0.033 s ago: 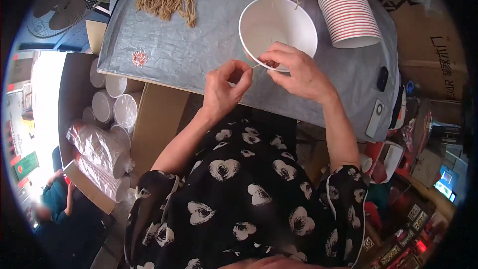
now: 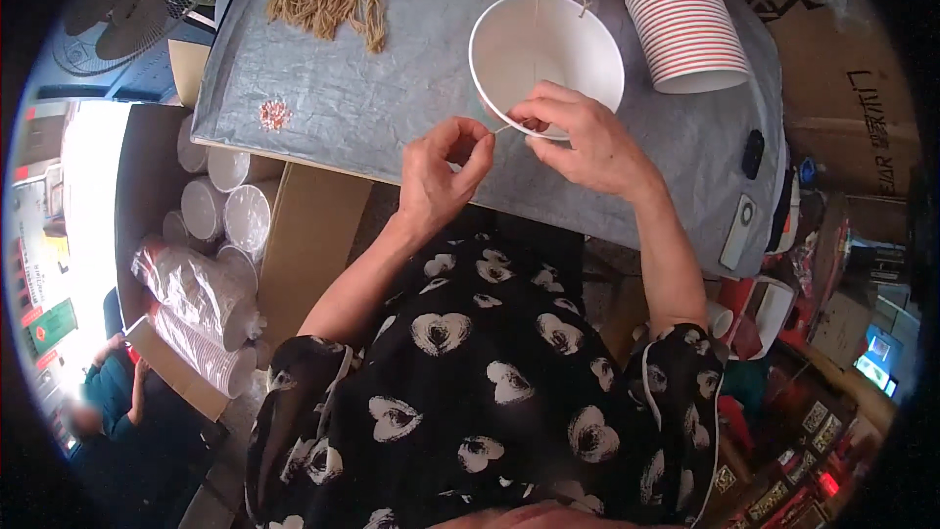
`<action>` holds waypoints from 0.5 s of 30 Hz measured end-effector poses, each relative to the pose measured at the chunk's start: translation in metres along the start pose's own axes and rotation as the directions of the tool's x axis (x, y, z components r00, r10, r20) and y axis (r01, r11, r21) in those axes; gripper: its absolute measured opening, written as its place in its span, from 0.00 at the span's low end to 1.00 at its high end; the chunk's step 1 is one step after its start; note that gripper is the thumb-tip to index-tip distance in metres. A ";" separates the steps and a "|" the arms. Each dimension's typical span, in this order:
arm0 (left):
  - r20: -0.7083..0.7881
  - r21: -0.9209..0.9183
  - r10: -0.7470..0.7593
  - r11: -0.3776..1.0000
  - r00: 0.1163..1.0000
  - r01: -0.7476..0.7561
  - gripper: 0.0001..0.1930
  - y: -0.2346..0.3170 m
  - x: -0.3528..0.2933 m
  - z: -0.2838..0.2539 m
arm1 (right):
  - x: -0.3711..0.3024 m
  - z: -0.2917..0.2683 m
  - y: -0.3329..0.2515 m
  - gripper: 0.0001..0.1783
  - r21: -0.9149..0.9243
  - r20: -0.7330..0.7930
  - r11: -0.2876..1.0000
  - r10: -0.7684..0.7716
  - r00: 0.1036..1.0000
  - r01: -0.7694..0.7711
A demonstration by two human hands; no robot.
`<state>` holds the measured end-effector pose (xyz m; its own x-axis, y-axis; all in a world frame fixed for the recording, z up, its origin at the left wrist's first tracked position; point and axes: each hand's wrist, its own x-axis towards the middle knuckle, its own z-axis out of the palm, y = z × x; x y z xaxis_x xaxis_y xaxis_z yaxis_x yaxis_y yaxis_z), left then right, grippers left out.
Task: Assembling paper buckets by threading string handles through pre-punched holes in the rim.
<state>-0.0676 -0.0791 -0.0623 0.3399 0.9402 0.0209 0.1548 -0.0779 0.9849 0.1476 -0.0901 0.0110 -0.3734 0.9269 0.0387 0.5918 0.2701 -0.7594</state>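
At a bench (image 2: 323, 98) draped in grey sheeting, a person is threading a thin string (image 2: 502, 128) at the near rim of a white paper bowl (image 2: 543, 44). The right hand (image 2: 578, 137) is gripping that rim; the left hand (image 2: 441, 176) is pinching the string's end. Nothing is differing from the earlier frame.

Smooth, probably paper bowl (image 2: 548, 44)

A grey cloth-covered table (image 2: 333, 98) stands among brown cardboard boxes (image 2: 304, 235) in a cluttered workroom. An electric fan (image 2: 137, 10) sits at upper left, while bright daylight floods the floor (image 2: 83, 167) on the left.
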 end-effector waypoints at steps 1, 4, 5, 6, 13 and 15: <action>0.005 0.002 -0.002 1.000 1.000 0.002 0.06 0.003 0.001 0.002 | 0.000 -0.001 0.001 0.15 -0.014 -0.007 1.000 -0.002 1.000 0.002; -0.043 0.094 0.119 0.989 0.992 -0.114 0.08 0.013 0.003 0.008 | 0.002 -0.001 0.002 0.15 -0.035 -0.008 0.999 -0.007 1.000 0.006; -0.047 0.140 0.164 0.978 0.985 -0.156 0.09 0.013 0.003 0.008 | 0.004 0.000 -0.001 0.15 -0.049 0.002 0.999 -0.014 1.000 0.014; -0.050 0.187 0.208 0.963 0.977 -0.196 0.11 0.012 0.004 0.006 | 0.006 0.001 -0.003 0.15 -0.055 0.008 0.998 -0.020 1.000 0.020; -0.019 0.197 0.217 0.958 0.976 -0.210 0.10 0.008 0.017 0.011 | 0.004 -0.001 0.001 0.15 -0.060 -0.007 0.998 0.003 1.000 -0.004; -0.103 0.188 0.201 0.966 0.974 -0.179 0.07 0.015 0.015 0.013 | 0.004 0.000 0.002 0.15 -0.066 -0.012 0.998 0.000 1.000 -0.001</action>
<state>-0.0485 -0.0704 -0.0496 0.2663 0.9346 0.2358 0.2630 -0.3058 0.9150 0.1475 -0.0853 0.0099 -0.3645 0.9300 0.0466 0.6378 0.2858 -0.7152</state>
